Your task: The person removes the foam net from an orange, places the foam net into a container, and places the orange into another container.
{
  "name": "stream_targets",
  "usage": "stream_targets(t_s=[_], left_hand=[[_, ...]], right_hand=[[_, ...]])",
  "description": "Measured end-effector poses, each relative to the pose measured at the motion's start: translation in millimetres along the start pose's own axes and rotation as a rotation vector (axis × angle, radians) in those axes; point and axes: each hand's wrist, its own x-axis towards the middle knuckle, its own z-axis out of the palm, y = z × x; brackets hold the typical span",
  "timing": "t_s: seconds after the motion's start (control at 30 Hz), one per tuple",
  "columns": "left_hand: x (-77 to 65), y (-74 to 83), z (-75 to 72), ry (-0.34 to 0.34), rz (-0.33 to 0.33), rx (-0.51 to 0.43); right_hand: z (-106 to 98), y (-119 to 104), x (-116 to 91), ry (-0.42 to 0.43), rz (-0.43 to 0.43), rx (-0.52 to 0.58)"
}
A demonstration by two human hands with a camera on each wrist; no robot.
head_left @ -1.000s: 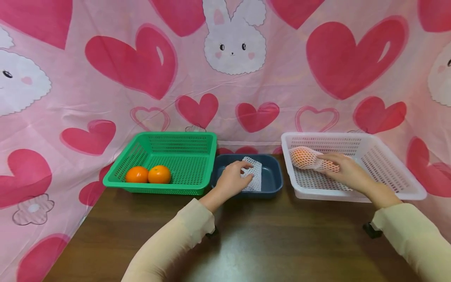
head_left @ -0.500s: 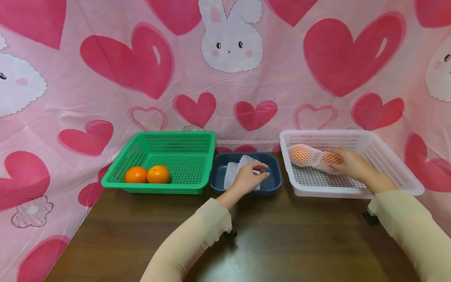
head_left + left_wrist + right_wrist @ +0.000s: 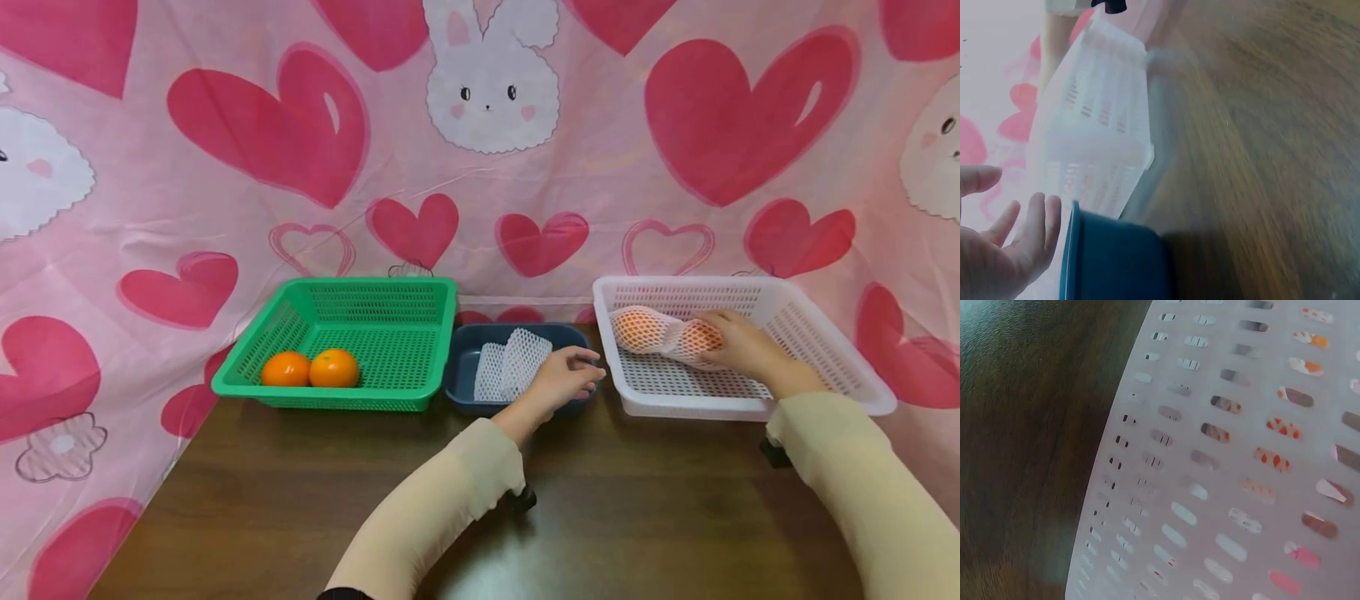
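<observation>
My left hand (image 3: 562, 379) hovers over the right end of the dark blue tray (image 3: 465, 400), with nothing in its loosely bent fingers. In the left wrist view, the same hand (image 3: 1007, 256) has thumb and fingers apart beside the tray's rim (image 3: 1116, 250). Two white foam fruit nets (image 3: 525, 362) lie in the tray. My right hand (image 3: 746, 346) reaches into the white basket (image 3: 693, 408) and grips an orange in a foam net (image 3: 697, 340). Left of it in the basket lies another netted orange (image 3: 639, 327). The basket's wall (image 3: 1210, 462) hides the right hand in the right wrist view.
Two bare oranges (image 3: 333, 367) sit side by side in the front left of the green basket (image 3: 375, 400). All three containers stand in a row at the back of the brown wooden table (image 3: 637, 517), before a pink cloth (image 3: 540, 183) with hearts and rabbits.
My left hand has moved right, from above the foam nets to the tray's right end, uncovering both nets. My right hand stays at the right netted orange, which has come more into view.
</observation>
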Motion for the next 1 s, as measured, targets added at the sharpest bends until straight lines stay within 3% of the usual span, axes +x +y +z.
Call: stream_targets(t_s=[0.2,0.43,0.73,1.0], left_hand=[[7.0,-1.4,14.0,0.005,-0.023,-0.06],[9.2,0.7,27.8,0.06,-0.017,-0.099],[10.5,-1.6,37.1,0.088,-0.051,-0.201],[8.4,-1.7,42.5,0.099,-0.076,-0.229]], right_hand=[[10,5,7,-0.014,0.006,0.031],[19,4,13,-0.01,0.02,0.036],[24,4,15,0.005,0.051,-0.036],[21,1,13,0.008,0.042,-0.059]])
